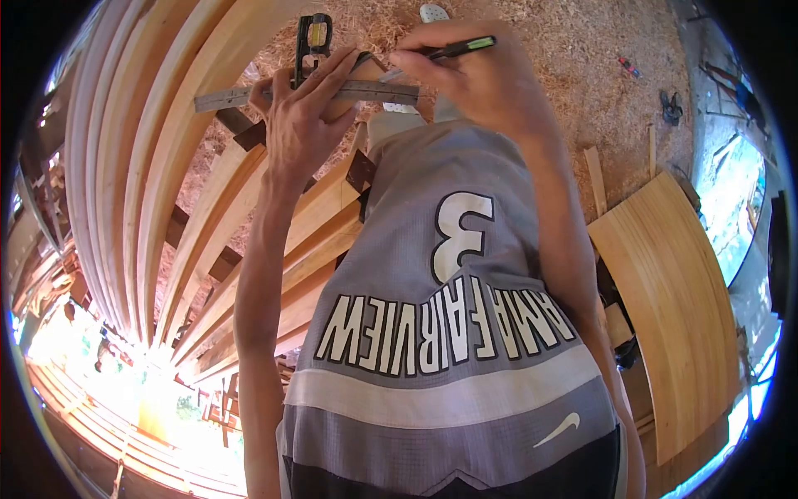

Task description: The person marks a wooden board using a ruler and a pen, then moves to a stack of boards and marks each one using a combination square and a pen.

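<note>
My left hand (303, 112) is closed over a combination square, its fingers pressing down. The metal ruler blade (224, 99) runs crosswise under that hand, and the black head (313, 37) with a yellow insert stands up beyond the fingers. Beneath the blade lies the end of a wooden piece (366, 76), mostly covered by the hand. My right hand (474, 79) pinches a black and green pen (465, 47), its writing end pointing left toward the blade's right part. The pen's tip is hard to make out by the fingers.
Long curved wooden boards (154, 166) stand in rows at left, with more timbers (320, 208) beside my body. A broad wooden panel (669, 308) leans at right. Shavings (582, 108) cover the ground, where a small red tool (629, 66) and a dark object (670, 108) lie.
</note>
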Motion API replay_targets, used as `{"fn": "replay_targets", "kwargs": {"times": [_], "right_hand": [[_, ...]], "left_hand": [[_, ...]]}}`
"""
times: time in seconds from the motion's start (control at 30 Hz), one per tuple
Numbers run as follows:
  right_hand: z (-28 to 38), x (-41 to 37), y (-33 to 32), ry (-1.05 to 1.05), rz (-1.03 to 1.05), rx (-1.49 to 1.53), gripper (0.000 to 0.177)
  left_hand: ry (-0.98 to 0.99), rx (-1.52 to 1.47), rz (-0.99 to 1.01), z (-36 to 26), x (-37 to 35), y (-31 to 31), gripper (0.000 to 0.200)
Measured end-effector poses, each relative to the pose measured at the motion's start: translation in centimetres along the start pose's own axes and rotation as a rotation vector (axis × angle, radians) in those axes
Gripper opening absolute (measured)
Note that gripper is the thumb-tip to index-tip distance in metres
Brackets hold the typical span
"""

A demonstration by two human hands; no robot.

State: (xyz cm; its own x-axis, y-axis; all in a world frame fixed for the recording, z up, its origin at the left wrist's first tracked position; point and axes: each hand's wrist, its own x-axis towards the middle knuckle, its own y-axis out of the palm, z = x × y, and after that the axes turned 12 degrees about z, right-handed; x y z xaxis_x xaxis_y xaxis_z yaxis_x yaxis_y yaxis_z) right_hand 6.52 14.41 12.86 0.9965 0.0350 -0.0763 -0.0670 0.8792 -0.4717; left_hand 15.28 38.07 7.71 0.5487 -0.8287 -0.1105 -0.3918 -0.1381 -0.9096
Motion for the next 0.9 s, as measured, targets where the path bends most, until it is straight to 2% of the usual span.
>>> {"fn": "replay_targets", "kwargs": {"times": [0.07, 0.13, 0.27, 0.47, 0.53, 0.67, 0.77, 0.9], "right_hand": [[0.3, 0.2, 0.4, 0.018, -0.017, 0.050, 0.019], [0.2, 0.4, 0.5, -0.070, -0.022, 0.013, 0.019], [0.3, -0.3, -0.7, -0.079, -0.006, -0.046, 0.019], [-0.2, -0.7, -1.3, 0.012, -0.074, -0.023, 0.022], [-0.1, -0.5, -0.7, 0.115, -0.055, 0.085, 0.025], [-1.3, -0.3, 0.1, 0.079, -0.051, 0.079, 0.026], [-1.3, -0.3, 0.4, 0.130, 0.006, 0.040, 0.025], [-1.0, 0.3, 2.2, 0.122, -0.028, 0.214, 0.025]], "left_hand": [[0.002, -0.010, -0.003, -0.1, 0.1, 0.1, 0.076], [-0.021, -0.007, 0.017, -0.3, 0.1, -0.1, 0.074], [-0.029, 0.022, 0.039, -0.4, 0.1, -0.4, 0.077], [-0.042, 0.029, 0.053, -0.2, -0.1, -0.1, 0.079], [-0.012, 0.006, 0.014, 0.0, -0.1, 0.0, 0.073], [-0.003, 0.004, -0.002, -0.1, 0.0, 0.0, 0.072], [-0.037, 0.026, 0.034, -0.2, -0.2, -0.1, 0.077], [-0.023, 0.034, 0.019, -0.1, -0.1, 0.1, 0.076]]}}
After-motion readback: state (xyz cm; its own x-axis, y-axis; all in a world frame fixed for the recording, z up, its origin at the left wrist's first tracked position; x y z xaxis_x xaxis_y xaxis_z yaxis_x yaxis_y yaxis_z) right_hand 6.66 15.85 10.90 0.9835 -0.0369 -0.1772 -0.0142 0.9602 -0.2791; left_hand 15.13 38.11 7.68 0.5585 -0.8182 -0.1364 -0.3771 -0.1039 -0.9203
